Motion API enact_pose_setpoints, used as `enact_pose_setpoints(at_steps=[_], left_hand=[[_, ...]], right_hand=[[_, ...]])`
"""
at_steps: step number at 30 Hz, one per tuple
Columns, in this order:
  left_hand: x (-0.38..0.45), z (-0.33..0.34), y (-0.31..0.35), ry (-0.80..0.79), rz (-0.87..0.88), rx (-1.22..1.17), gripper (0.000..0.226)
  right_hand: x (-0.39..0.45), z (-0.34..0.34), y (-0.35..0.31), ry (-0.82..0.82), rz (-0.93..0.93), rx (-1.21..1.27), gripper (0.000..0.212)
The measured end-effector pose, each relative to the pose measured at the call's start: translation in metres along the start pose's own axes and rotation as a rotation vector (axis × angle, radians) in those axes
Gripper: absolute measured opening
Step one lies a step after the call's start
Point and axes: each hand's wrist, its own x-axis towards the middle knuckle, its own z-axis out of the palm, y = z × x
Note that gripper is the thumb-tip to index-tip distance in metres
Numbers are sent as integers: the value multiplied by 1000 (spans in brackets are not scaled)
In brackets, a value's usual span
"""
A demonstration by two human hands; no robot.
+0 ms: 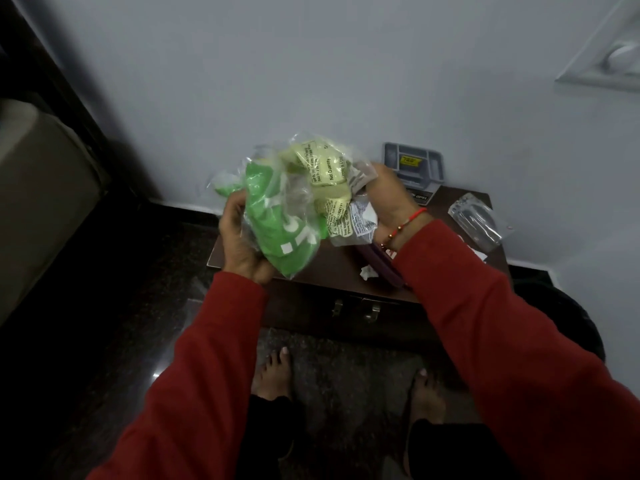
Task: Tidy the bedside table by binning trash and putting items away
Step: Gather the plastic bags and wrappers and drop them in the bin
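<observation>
I hold a bunch of crumpled plastic wrappers above the dark brown bedside table [322, 268]. My left hand [239, 237] grips the green wrapper [277, 223] from the left. My right hand [388, 199] is closed on the pale yellow printed wrapper [322, 174] and a clear one, from the right. On the table lie a small white paper scrap [367, 271], a purple flat item [381, 263] partly hidden by my right sleeve, and a clear plastic pouch [476, 220] at the right.
A grey compartment tray [414, 164] stands on a box at the back of the table, against the white wall. The table's drawer has two metal handles [353, 308]. A bed lies at the left, a dark round object [568, 317] at the right. My bare feet stand on the dark floor.
</observation>
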Motion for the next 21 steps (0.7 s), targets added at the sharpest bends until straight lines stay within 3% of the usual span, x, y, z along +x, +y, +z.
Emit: enact_pose_setpoints(at_steps=[2, 4, 7, 9, 10, 12, 14, 15, 18, 21], left_hand=[[-6, 4, -3, -108, -51, 30, 58], [-14, 7, -10, -157, -89, 70, 60], [-17, 10, -21, -163, -169, 146, 61], [-13, 13, -25, -130, -229, 199, 63], [-11, 14, -25, -104, -264, 222, 65], [-5, 11, -25, -85, -311, 192, 62], [0, 2, -19, -47, -276, 111, 52], [3, -2, -15, -3, -243, 62, 50], [6, -10, -10, 91, -192, 0, 54], [4, -6, -14, 84, -184, 3, 53]], right_hand=[[-3, 1, 1, -18, -29, -11, 30], [-7, 9, 4, 21, -105, -19, 22], [-5, 17, 30, 84, -343, -564, 24], [-9, 17, 44, 187, -371, -974, 29], [-11, 18, 48, 215, -367, -1026, 35], [-16, 15, 50, 159, -392, -864, 46], [-23, 6, 55, 65, -424, -498, 40], [-25, -3, 64, 97, -431, -431, 33], [-36, -43, 97, 329, -401, -716, 24], [-46, -77, 130, 303, -171, -1050, 34]])
